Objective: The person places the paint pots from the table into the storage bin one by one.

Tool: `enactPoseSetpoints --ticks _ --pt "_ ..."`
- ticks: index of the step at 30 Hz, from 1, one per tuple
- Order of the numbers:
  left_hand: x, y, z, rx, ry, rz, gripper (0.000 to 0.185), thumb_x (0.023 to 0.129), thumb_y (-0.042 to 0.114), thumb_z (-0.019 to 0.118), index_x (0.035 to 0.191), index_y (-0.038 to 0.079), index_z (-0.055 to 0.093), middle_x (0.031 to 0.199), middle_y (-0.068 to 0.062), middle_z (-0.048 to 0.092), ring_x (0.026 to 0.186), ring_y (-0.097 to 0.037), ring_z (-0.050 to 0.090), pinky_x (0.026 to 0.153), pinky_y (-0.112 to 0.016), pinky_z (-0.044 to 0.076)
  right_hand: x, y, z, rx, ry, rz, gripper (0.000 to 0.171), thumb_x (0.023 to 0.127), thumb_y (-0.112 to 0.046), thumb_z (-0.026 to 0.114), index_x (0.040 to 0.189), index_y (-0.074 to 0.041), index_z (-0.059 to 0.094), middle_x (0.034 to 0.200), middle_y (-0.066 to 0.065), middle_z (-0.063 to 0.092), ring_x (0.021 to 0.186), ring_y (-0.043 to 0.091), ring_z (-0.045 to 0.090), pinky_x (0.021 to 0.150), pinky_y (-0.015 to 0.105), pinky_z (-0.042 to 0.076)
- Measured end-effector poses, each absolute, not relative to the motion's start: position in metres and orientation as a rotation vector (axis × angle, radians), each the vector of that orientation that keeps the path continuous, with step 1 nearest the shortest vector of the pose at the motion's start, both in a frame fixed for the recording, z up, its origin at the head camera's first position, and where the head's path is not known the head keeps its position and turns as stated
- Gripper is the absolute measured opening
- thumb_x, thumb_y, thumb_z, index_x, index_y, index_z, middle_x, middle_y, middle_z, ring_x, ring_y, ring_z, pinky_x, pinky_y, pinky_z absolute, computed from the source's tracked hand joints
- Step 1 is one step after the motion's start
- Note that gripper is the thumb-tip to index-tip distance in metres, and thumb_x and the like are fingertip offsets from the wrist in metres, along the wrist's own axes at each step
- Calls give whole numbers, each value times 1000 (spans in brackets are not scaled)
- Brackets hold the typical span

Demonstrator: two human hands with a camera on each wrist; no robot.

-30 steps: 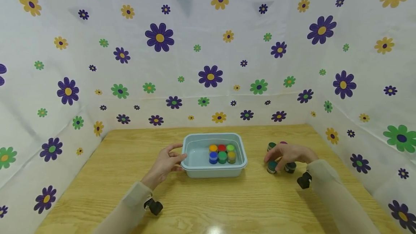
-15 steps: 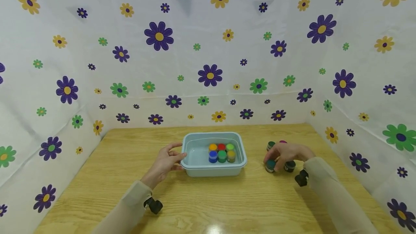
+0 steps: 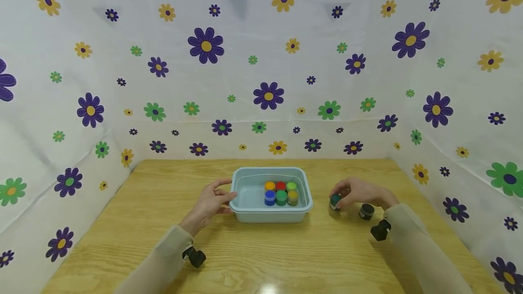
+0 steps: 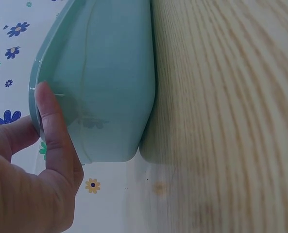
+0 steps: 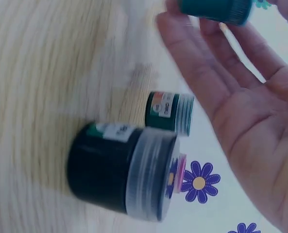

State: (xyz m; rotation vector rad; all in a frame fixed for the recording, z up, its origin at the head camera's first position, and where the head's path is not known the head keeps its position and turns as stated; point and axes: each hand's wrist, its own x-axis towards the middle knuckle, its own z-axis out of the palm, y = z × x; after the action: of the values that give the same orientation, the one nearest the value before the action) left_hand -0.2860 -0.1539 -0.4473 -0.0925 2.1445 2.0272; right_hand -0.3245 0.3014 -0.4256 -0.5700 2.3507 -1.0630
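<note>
My left hand [image 3: 209, 204] grips the left rim of a light blue plastic tub [image 3: 269, 217], thumb and fingers on either side of the rim, as the left wrist view shows closely. Inside the tub, small paint jars stand in two rows; one is a blue jar [image 3: 269, 198] and another a red jar [image 3: 280, 186]. My right hand [image 3: 361, 192] pinches a teal paint jar [image 3: 335, 202] in its fingertips. Beside that hand stands a black paint jar [image 3: 366, 211]. In the right wrist view a dark green jar [image 5: 162, 110] is behind it, with a pink-edged jar [image 5: 181, 174] mostly hidden.
The wooden table [image 3: 261, 248] carries the tub near its middle and the loose jars to its right. A white cloth with printed flowers [image 3: 229, 71] encloses the back and both sides. The left half of the tub's floor [image 3: 249, 198] shows bare.
My right hand now holds the teal jar and has drawn it slightly left and upward, away from the black jar. The left hand keeps its grip on the tub.
</note>
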Motion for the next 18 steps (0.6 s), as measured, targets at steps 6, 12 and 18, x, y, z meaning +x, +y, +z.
enactPoseSetpoints --ticks 6,12,18 --pt "-285 -153 -448 -100 2134 2048 52 91 9 70 138 17 51 93 -12 62 77 -22 67 61 -33 62 -322 293 -424 -617 2358 -1178 44 85 -22 76 121 0 63 112 8 67 102 22 62 90 29 51" --pt "-285 -152 -449 -95 2125 2052 52 90 9 70 138 17 51 91 -10 62 76 -21 67 61 -32 61 -319 284 -419 -639 2322 -1289 48 88 -22 75 127 2 59 118 11 65 105 22 60 90 30 53" --pt "-285 -153 -449 -91 2113 2053 54 90 10 71 140 15 49 96 -15 63 79 -23 68 61 -32 62 -316 272 -416 -592 2282 -1427 51 88 -19 74 132 1 56 124 12 64 108 18 62 93 27 55"
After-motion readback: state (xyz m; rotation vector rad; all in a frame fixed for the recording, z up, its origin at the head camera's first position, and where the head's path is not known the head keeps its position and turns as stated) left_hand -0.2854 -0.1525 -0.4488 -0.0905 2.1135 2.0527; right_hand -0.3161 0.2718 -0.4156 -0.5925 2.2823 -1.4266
